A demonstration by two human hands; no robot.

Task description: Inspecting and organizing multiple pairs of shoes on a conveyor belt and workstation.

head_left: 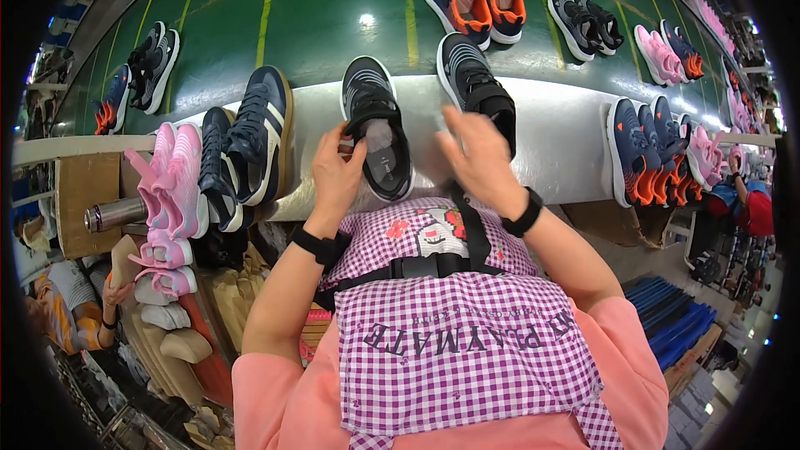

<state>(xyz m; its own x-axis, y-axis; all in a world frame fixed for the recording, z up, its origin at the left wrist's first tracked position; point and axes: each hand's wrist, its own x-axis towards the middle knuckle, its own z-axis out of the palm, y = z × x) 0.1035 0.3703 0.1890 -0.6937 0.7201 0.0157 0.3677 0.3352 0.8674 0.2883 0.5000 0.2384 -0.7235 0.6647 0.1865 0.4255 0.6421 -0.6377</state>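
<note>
My left hand [337,168] is closed on the left edge of a black sneaker [383,154], thumb and fingers pinching near its collar. That sneaker has grey stripes at the toe, a strap and a white sole; its grey insole shows. Something pale and crumpled sits inside it toward the toe. A matching black sneaker [471,75] stands to the right, toe pointing away. Over its near left side is my right hand [483,158], slightly blurred, fingers apart with nothing visible between them. The hand partly hides that shoe's heel end.
Both sneakers stand at a metal ledge [542,104] before a green surface [333,0] with yellow lines. Navy-and-white shoes [262,137] and pink shoes [175,171] sit left; navy-and-orange shoes [633,150] sit right. Farther back is a navy-and-orange pair [475,0]. Other people work at both sides.
</note>
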